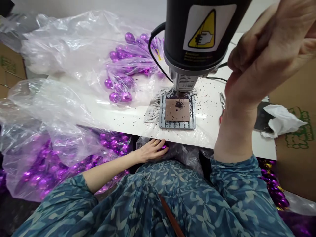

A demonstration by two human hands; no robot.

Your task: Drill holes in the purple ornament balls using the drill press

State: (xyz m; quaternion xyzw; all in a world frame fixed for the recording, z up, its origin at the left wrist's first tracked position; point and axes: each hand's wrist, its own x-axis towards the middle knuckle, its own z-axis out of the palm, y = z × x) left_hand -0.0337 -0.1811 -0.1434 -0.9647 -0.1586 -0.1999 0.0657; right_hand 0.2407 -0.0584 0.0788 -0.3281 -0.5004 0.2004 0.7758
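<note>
Okay so, using the black machine (197, 36) as my landmark for everything here. My left hand (153, 150) is below it and a bit to the left, right at the near edge of the white table (123, 118). Its fingers are bent in a narrow curve around a shiny purple ball (163, 147), with a gold-coloured ring on one finger. My right hand (266, 52) is up high, just right of the black machine. The fingers are curled in tight, but whatever might be inside them is hidden, so I can't tell if they hold anything.

Directly under the machine's lower end there's a grooved metal base (192, 123) with a square brown block (170, 115) lying flat on it. The block has a small dark hole and a clump of dark shavings on top, and more bits are scattered over the table on both sides.

Left of the machine, a clear bag (118, 62) of purple balls lies on the table, tied with something yellow. Further left and lower, a big plastic bag (56, 131) has loads more purple stuff in it. Off to the right are red-handled pliers (222, 100), partly behind my forearm, then a crumpled white tissue (283, 120) and a cardboard box (296, 164).
</note>
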